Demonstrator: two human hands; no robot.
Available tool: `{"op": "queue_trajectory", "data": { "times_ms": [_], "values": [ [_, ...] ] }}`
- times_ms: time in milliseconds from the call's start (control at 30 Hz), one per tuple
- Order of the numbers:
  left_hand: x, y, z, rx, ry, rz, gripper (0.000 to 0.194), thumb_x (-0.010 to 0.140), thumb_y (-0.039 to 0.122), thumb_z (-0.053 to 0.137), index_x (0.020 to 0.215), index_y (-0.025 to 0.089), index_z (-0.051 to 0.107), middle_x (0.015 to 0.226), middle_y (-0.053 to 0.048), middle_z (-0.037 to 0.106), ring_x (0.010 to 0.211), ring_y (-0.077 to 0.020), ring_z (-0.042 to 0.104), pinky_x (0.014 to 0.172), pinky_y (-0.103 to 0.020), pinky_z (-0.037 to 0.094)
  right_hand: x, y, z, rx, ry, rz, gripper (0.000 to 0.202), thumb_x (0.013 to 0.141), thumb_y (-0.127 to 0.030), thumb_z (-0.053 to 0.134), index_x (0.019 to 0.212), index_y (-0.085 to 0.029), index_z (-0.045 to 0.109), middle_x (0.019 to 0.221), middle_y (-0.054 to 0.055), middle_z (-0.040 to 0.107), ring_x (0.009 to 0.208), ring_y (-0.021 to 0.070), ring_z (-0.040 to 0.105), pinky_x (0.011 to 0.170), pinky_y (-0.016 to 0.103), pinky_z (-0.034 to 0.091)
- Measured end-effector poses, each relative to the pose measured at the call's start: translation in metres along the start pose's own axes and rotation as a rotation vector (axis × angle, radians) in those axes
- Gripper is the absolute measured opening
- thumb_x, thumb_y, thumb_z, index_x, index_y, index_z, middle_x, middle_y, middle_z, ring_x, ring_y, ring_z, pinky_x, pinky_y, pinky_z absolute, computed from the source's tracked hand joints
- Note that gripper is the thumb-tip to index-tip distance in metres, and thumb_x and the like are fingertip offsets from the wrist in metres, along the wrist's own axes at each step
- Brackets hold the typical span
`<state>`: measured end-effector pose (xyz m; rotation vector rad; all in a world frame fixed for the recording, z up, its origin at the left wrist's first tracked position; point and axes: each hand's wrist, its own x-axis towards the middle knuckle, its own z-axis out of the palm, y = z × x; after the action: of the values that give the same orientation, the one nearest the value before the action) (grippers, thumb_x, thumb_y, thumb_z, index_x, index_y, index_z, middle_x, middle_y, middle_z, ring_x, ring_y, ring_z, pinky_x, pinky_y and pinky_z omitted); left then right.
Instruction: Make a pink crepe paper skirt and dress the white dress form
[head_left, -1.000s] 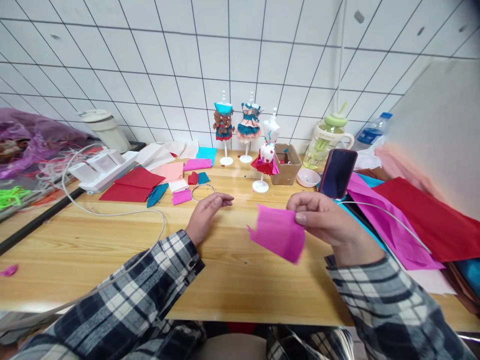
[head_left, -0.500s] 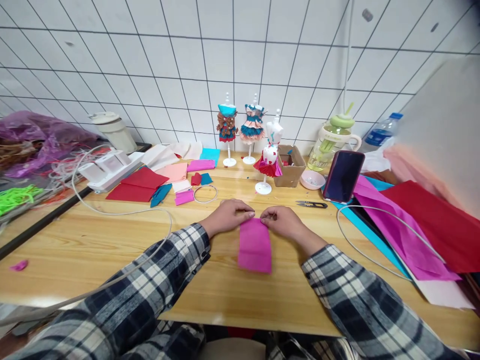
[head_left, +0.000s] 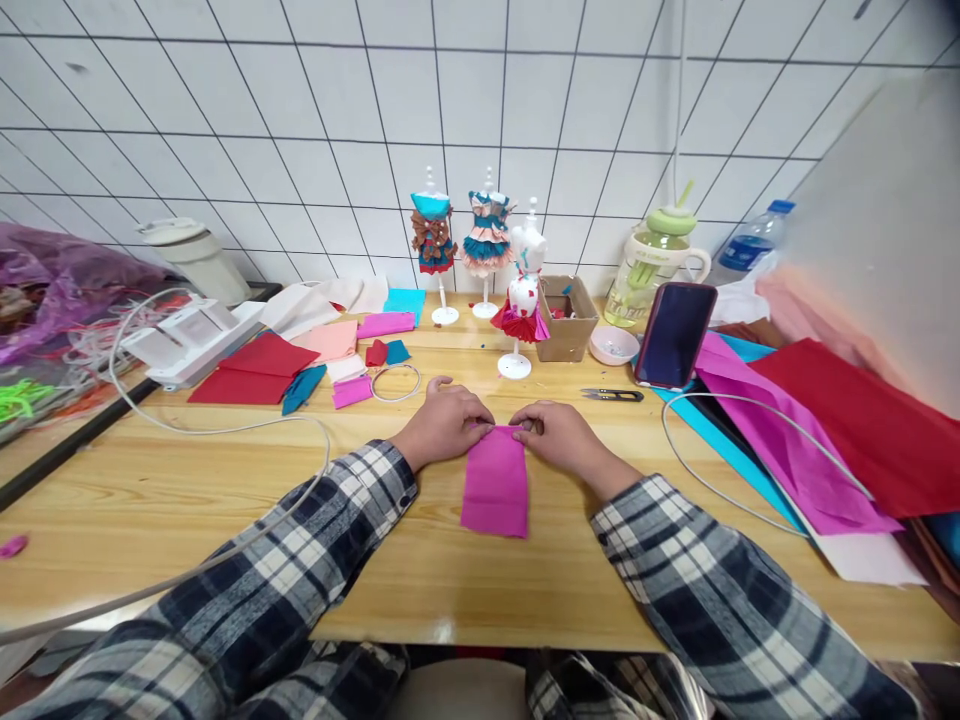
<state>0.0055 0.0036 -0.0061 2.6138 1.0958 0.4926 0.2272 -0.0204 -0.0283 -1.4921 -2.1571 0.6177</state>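
A magenta piece of fabric (head_left: pixel 495 485) hangs down towards me from my fingers, its lower part lying on the wooden table (head_left: pixel 390 590). My left hand (head_left: pixel 445 424) pinches its upper left corner between thumb and fingers. At the upper right corner, my right hand (head_left: pixel 559 436) pinches it the same way. The top edge runs fairly straight between the two hands, and a faint crease crosses the cloth near its bottom. Beyond my right hand lie black thread snips (head_left: pixel 613 395). A thin ring (head_left: pixel 396 383) lies just past my left hand.
Three small dress forms (head_left: pixel 515 366) stand at the back by a cardboard box (head_left: pixel 567 335). Fabric scraps (head_left: pixel 251 370) and a power strip (head_left: pixel 191 345) lie left. A phone (head_left: pixel 675 335), white bowl (head_left: pixel 613 346), cup (head_left: pixel 652 270) and fabric sheets (head_left: pixel 847 430) are right. A cable (head_left: pixel 225 432) crosses my left sleeve.
The view has shifted a little, so everything sits slightly further left and higher. Both hands still pinch the magenta fabric at its top edge.
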Motion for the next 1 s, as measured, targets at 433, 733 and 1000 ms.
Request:
{"op": "queue_trajectory", "data": {
  "times_ms": [433,733,1000],
  "values": [
    [-0.007,-0.001,-0.002,0.005,0.014,0.000,0.014,0.083,0.026,0.058,0.082,0.025,0.072,0.085,-0.001,0.074,0.089,-0.0196,0.062,0.103,-0.051,0.016,-0.007,-0.005,-0.002,-0.021,0.022,-0.012,0.014,0.078,-0.022,0.067,0.091,-0.022,0.074,0.082,0.002,0.067,0.074,0.0142,0.057,0.066,0.025,0.040],
    [-0.012,-0.002,-0.004,0.024,-0.002,0.035,0.012,0.085,0.027,0.057,0.089,0.025,0.069,0.087,-0.001,0.073,0.090,-0.0194,0.062,0.105,-0.051,0.014,-0.014,-0.007,-0.004,-0.019,0.049,-0.081,0.014,0.080,-0.014,0.064,0.091,-0.022,0.070,0.085,0.000,0.068,0.076,0.0133,0.058,0.068,0.024,0.040],
    [-0.011,0.000,-0.005,0.040,0.005,0.055,0.014,0.086,0.026,0.056,0.089,0.026,0.070,0.088,-0.001,0.071,0.091,-0.0193,0.061,0.105,-0.052,0.012,-0.014,-0.006,-0.004,-0.044,0.094,-0.129,0.009,0.080,-0.017,0.067,0.087,-0.021,0.070,0.094,0.003,0.064,0.083,0.0143,0.058,0.072,0.024,0.042]
  ]
}}
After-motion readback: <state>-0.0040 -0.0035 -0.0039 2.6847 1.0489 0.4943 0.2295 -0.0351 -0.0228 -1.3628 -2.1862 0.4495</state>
